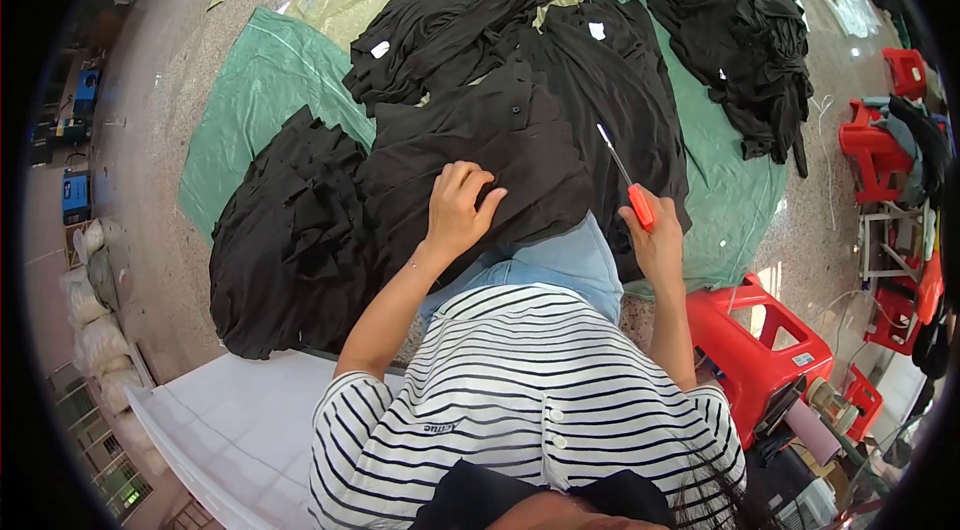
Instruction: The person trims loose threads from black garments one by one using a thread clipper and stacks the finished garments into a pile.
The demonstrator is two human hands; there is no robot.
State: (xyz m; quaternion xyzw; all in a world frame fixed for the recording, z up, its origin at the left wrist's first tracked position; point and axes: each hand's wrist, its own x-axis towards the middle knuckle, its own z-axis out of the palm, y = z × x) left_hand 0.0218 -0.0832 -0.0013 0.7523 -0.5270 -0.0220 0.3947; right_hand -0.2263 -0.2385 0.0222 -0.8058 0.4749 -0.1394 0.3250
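Right grip wrapped round orange-red plastic-handled tool, slim metal shaft angling up and away from it. Left grip loosely curled, thumb apart, nothing seen held; it is over matte black creased fabric across the lap, contact unclear. Left of it, bunched black cloth heap; ahead of both, crumpled black garment pile, crinkled green plastic sheeting. Red plastic stool crowds the right forearm.

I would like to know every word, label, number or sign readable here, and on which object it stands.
Striped shirt: a short piece of dark lettering, not copied out here.
Red stool: a white label, too small to read.
Black cloth: white patches, no readable print.
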